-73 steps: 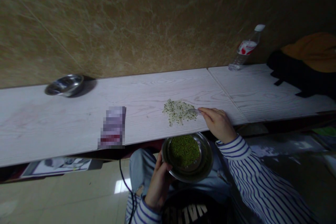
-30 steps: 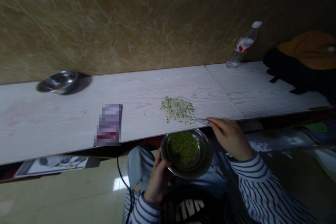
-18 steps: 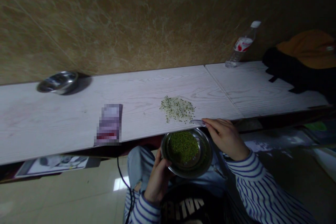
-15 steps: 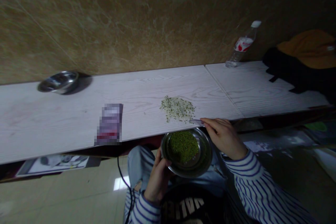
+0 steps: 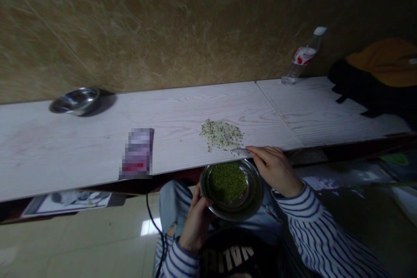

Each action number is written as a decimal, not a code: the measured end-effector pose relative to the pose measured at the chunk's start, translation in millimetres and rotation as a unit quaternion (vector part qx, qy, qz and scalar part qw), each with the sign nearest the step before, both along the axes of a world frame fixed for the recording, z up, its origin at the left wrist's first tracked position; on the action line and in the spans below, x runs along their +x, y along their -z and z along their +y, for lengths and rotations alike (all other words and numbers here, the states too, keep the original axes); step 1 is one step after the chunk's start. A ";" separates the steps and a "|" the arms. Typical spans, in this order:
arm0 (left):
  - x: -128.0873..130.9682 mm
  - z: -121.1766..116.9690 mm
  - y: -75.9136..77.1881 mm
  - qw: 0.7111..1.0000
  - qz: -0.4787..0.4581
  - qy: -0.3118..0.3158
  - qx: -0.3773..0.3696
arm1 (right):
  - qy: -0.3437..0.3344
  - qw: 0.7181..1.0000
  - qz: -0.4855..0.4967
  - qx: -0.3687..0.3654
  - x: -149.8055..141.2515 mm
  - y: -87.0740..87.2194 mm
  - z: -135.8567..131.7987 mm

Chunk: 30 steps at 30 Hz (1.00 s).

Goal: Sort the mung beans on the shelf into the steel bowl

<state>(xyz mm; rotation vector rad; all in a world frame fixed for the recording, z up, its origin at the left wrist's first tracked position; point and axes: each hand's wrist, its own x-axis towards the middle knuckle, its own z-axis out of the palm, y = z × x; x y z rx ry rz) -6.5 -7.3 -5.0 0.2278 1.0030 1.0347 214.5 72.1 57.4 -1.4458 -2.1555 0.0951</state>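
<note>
My left hand (image 5: pixel 196 221) grips the left rim of a steel bowl (image 5: pixel 256 195), holding it over my lap, just under the table's front edge. Small green beans (image 5: pixel 228 181), apparently mung beans, lie in the bowl, which is tilted slightly. My right hand (image 5: pixel 275 168) is closed around the handle of a small metal spoon (image 5: pixel 240 151). The spoon's end rests near the table edge, at the lower right of a spread pile of white grains mixed with green beans (image 5: pixel 221 134). Its shape is partly unclear in the dim light.
On the white wood-grain table (image 5: pixel 176 113), a second steel bowl (image 5: pixel 76 102) stands at the back left. A blurred-out purple packet-like item (image 5: pixel 137 154) lies nearer. A plastic bottle (image 5: pixel 301 58) stands by the wall, left of a brown cap (image 5: pixel 381 63) on dark fabric. A black cable (image 5: pixel 150 213) hangs below.
The spoon tip has shifted slightly left and down toward the table edge, my right hand moving with it. The left hand and bowl stay nearly still. The view has shifted slightly.
</note>
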 end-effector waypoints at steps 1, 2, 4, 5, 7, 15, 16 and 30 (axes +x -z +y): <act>-0.2 0.0 0.4 1.000 0.001 -0.002 -0.001 | -0.002 1.000 0.000 -0.001 -1.0 0.1 0.9; -0.3 0.0 0.8 1.000 0.000 -0.002 0.000 | -0.003 1.000 0.000 -0.002 -2.2 0.1 1.8; -0.4 0.0 1.3 1.000 -0.002 -0.003 0.004 | -0.003 1.000 0.001 -0.005 -4.5 -0.1 3.5; -0.5 0.1 1.4 1.000 -0.002 -0.004 0.006 | -0.003 1.000 0.002 -0.006 -5.3 -0.4 4.1; -0.8 0.2 1.3 1.000 -0.003 -0.006 0.006 | -0.004 1.000 0.005 -0.009 -5.8 -0.9 4.8; -2.5 0.2 -0.5 1.000 -0.005 -0.009 -0.002 | 0.001 1.000 0.017 -0.010 -2.4 -0.7 5.3; -2.1 0.3 -0.7 1.000 -0.005 -0.009 -0.002 | 0.001 1.000 0.017 -0.012 -2.7 -0.6 6.0; -0.3 2.2 -5.5 1.000 0.006 -0.014 0.004 | -0.025 0.999 0.026 -0.027 -1.3 -3.7 5.5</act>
